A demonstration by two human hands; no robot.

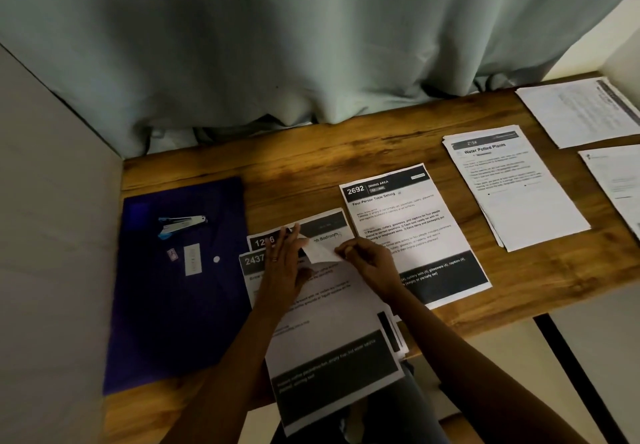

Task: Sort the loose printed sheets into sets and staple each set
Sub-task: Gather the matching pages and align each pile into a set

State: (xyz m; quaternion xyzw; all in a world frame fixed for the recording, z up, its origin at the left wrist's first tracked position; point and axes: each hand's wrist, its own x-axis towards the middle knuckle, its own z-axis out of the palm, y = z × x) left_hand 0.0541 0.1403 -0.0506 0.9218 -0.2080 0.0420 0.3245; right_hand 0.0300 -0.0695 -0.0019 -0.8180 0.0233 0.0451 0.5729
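The top sheet (332,357) overhangs the table's (311,173) near edge. Our left hand (280,270) presses it flat, fingers straight, while our right hand (370,263) pinches its upturned corner. We should peel slowly, keeping the sheet beneath (325,227) from sliding.

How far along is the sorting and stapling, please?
Sorted piles lie rightward, including the Water Potted Plants pile. In hand: the left hand presses the 2437 stack while the right hand pinches a sheet corner. Stapling seems left: the stapler rests untouched on the purple folder.
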